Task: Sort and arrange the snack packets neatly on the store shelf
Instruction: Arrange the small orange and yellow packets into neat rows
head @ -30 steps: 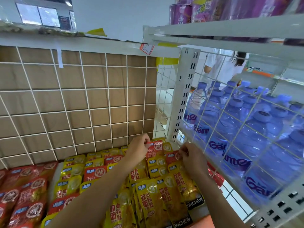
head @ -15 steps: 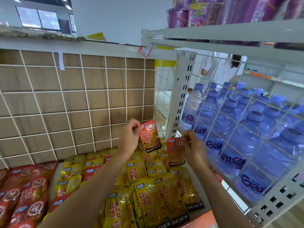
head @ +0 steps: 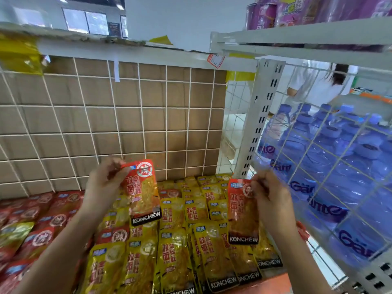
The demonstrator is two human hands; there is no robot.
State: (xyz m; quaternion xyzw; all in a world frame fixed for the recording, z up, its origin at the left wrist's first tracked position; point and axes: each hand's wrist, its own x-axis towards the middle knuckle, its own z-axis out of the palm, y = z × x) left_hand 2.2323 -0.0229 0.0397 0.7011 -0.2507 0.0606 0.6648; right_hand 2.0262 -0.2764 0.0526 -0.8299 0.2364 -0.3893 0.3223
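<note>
My left hand (head: 104, 183) pinches a red packet (head: 142, 192) by its top left corner, fingers (head: 115, 166) curled tight on the seal. My right hand (head: 273, 200) pinches a second red packet (head: 242, 211) by its top right corner in the same way. A second ago both hands were down at the far right of the yellow packets (head: 176, 251), picking at these two red ones where they lay among them. Now both hang upright in the air above that yellow pile, the left one higher, against the wire grid (head: 148, 115) at the back of the shelf. To the right, behind more wire, stand water bottles (head: 339, 166). So two strays are out of the yellow section. The red pile (head: 42, 225) lies on the left of the shelf, and I judge that is where both belong next.
</note>
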